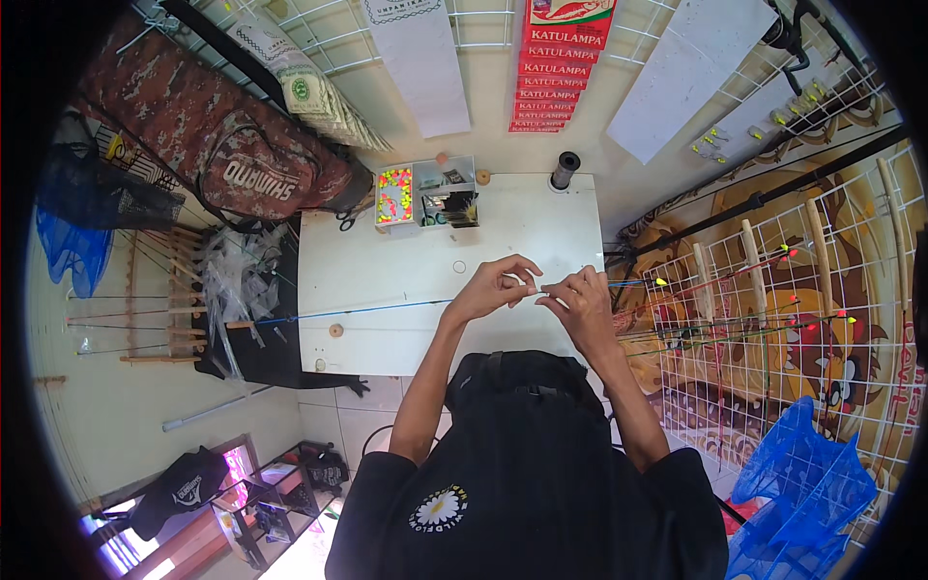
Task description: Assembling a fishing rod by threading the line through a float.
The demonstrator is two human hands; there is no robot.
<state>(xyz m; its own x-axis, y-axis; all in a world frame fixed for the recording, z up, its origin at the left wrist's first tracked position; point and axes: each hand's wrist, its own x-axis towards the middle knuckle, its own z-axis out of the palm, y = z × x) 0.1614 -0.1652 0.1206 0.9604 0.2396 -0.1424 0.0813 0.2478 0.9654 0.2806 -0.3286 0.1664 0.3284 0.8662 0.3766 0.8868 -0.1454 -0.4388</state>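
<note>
A thin blue rod [387, 308] with a wooden end at the left lies across the table, passing by my hands and out to the right past the table edge. Over the table's right half, my left hand [491, 288] is closed, thumb and fingertip pinched at the rod. Right beside it my right hand [582, 302] pinches the same stretch, fingertips almost touching the left ones. Something small and white [542, 295] shows between the two sets of fingertips, too small to name. The fingers partly hide the rod there.
On the white table [532, 217] stand a divided tray [395, 229] of bright beads and a dark spool [565, 170]. Scissors [348, 221] and a small wooden disc [335, 331] lie leftward. A wire grid [677, 333] with thin rods borders the right; plastic bags [237, 280] hang left.
</note>
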